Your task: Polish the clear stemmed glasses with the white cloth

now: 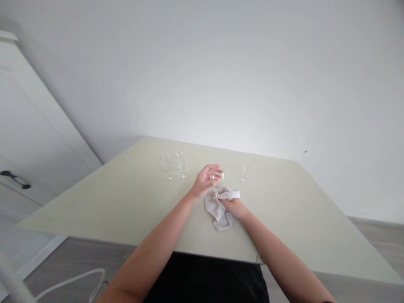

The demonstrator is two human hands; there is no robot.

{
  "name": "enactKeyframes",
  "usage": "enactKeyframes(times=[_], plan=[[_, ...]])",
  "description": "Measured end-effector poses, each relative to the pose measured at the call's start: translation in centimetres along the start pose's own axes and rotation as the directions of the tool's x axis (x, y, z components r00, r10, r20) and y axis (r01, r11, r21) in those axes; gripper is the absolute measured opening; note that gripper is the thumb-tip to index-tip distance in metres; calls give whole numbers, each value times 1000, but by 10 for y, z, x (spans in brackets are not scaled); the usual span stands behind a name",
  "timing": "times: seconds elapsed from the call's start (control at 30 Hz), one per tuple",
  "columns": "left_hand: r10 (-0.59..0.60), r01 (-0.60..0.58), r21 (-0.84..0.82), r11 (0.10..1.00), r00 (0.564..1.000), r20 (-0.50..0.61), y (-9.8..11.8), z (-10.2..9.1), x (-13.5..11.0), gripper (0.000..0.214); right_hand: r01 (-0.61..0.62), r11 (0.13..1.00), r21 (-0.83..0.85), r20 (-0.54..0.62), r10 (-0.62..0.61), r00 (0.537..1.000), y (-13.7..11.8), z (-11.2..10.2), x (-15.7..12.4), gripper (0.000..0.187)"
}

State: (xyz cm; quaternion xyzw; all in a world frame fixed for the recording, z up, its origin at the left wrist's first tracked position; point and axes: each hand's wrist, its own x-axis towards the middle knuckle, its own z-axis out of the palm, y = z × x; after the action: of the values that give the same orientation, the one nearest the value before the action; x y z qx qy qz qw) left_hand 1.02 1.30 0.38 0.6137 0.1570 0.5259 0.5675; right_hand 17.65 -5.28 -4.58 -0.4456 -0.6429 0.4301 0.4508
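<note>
Clear drinking glass [217, 174] in the left hand [206, 179], fingers curled around its side, above the pale table [132, 210]; off-white cloth [221, 219] bunched in the right hand [234, 206], just below that glass, fingertips hidden; apparently midway with this piece; small glass cluster [168, 160] standing to the left, lone glass [247, 170] to the right; impossible to tell which already handled, which still waiting.

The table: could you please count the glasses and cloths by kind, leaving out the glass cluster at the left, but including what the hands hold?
Glasses: 2 (held glass in the left hand; unheld glass farther right)
Cloths: 1 (white cloth in the right hand)
Total: 3
</note>
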Motion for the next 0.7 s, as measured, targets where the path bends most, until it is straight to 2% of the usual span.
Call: enactKeyframes(times=[0.7], plan=[[-11,11,4,1000,1000,3,3,3,-1,55,37,999,-38,16,-36,999,-1,0,0,32]])
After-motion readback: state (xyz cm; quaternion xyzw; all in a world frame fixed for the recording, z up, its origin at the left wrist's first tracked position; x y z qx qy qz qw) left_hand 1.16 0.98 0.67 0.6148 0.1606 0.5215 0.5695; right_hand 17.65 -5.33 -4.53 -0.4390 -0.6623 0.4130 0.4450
